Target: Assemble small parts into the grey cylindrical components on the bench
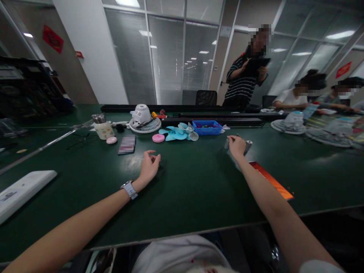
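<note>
My left hand hovers low over the green table, its fingers loosely curled and apart, with nothing in them. A watch with a pale strap is on that wrist. Farther right, my right hand has its fingers pinched together and pointing down. What they hold, if anything, is hidden. Beside its fingertips stands a small grey piece, and a grey cylinder shows just to the right of the hand. Under my right forearm lies a flat orange packet.
Beyond my hands are a white fan part, a pink round piece, light-blue fan blades and a blue tray. A bottle and a white power strip are at left. A person stands behind the table; others sit right.
</note>
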The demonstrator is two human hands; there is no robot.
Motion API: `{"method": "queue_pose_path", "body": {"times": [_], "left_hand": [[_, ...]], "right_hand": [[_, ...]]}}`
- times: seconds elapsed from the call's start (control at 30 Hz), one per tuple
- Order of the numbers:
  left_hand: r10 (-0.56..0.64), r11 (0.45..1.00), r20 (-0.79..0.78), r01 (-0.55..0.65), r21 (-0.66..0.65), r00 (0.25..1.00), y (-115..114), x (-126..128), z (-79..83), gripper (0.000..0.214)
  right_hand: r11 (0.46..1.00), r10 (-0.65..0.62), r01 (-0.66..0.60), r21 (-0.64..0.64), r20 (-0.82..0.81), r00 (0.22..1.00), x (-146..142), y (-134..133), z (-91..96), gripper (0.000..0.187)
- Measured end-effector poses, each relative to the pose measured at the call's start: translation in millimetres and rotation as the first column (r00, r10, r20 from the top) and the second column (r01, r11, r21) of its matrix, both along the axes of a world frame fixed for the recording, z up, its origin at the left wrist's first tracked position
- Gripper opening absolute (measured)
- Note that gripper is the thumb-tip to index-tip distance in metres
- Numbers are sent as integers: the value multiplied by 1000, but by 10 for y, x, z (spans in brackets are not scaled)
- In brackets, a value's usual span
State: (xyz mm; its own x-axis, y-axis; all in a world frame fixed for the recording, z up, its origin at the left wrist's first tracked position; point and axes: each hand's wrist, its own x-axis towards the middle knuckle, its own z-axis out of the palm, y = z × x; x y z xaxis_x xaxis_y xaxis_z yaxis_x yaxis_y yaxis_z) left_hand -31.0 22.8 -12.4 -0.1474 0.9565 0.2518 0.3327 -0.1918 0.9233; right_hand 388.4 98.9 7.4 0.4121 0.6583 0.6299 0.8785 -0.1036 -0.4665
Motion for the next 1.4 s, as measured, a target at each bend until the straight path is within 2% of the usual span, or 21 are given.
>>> {"method": "queue_pose_path", "body": {"times": [0.33,0.53,0.73,0.9,0.97,1.03,1.1,1.13,1.23,1.3,1.4], "left_hand": [[-4,1000,-2,4,10,1000,34,-18,-47,38],[-7,1000,13,7,25,1000,48,-21,-66,36],[-4,1000,8,4,12,1000,32,-11,-48,36],[0,1000,-8,0,1,1000,43,-20,-57,37],[-14,1000,-31,14,10,999,46,-24,-62,38],[-56,998,-71,57,18,996,34,-17,-56,38],[-126,991,-118,131,31,985,-7,9,-30,38],[-170,983,-145,177,39,975,-39,30,-8,39],[-291,947,-233,314,67,928,-170,114,89,45],[-321,927,-284,361,100,903,-257,168,159,48],[-327,904,-345,398,156,879,-325,208,235,43]], "right_hand": [[999,-15,17,-38,56,998,26,14,-3,35],[997,-40,42,-66,38,998,12,24,2,35],[997,-56,54,-62,-40,998,44,33,-81,36],[993,-65,46,-108,-175,982,98,36,-132,49],[996,-34,17,-87,-195,980,-2,23,-86,44],[995,93,-101,-23,-224,970,-250,-25,-14,42],[950,306,-309,37,-295,905,-641,-132,47,42],[901,423,-429,59,-338,841,-870,-211,65,43],[668,694,-741,63,-413,590,-1538,-527,65,44],[545,774,-838,43,-409,483,-1853,-746,37,40],[471,816,-882,11,-387,431,-2062,-972,-15,36]]}}
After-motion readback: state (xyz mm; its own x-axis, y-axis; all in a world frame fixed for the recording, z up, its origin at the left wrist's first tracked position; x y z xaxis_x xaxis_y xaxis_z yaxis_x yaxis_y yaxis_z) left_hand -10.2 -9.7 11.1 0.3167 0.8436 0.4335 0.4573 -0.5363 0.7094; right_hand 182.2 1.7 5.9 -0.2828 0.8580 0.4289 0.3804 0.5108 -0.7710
